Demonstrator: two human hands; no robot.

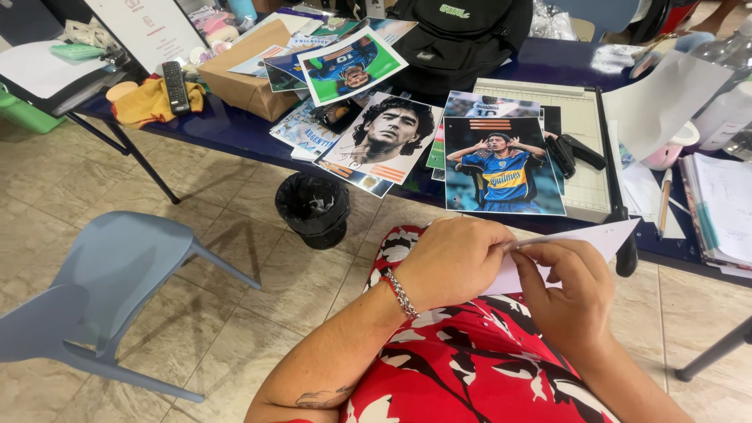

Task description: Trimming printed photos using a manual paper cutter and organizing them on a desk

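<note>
My left hand (450, 262), with a silver bracelet on its wrist, and my right hand (568, 294) both pinch a white sheet of paper (607, 239) over my lap, which is covered in red, black and white flowered cloth. The sheet's free corner points right toward the table edge. Just beyond my hands, a printed photo of a footballer in a blue and yellow shirt (503, 168) lies on the dark blue table (235, 129), partly on a paper trimmer (583, 149) with a black handle.
More printed photos (388, 137) overlap at the table's middle, with a cardboard box (247, 74), a remote control (174, 86) and a black bag (462, 39) behind. A black bin (315, 207) stands under the table. A grey-blue plastic chair (110, 274) is at my left. Notebooks (717, 207) lie at right.
</note>
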